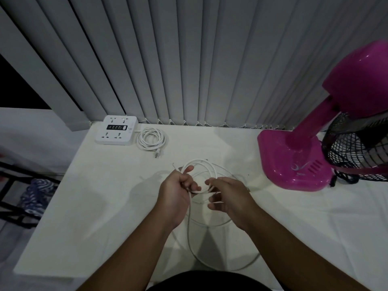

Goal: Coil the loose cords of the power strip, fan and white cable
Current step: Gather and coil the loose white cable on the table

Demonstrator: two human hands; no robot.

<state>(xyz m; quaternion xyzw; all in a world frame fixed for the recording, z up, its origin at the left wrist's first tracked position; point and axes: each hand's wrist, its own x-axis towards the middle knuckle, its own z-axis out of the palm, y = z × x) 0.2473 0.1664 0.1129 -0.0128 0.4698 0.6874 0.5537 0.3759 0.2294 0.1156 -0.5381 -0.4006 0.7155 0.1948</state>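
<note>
— Where's the white cable (188, 225)?
— I see its loops gripped in my left hand (178, 191). Right hand (230, 197) curls round a strand just beside; slack trails below on the white table (100, 206).

Both hands work above a white table (94, 206), in front of vertical blinds (189, 59).

- Left hand (176, 192): fingers curled round several loops of the white cable (201, 162). One cable end sticks out above the knuckles.
- Right hand (228, 198): just beside the left, fingers bent, pinching a strand of the same loops.
- Slack cable: hangs from the left hand and lies in a wide loose curve on the table near the person's body.
- Power strip (116, 130): flat at the far left corner. Its cord (151, 138) lies coiled just beside it, with the plug (157, 154) at the near side.
- Pink fan (294, 160): at the far right, head tilted down, black grille (354, 143) near the tabletop.
</note>
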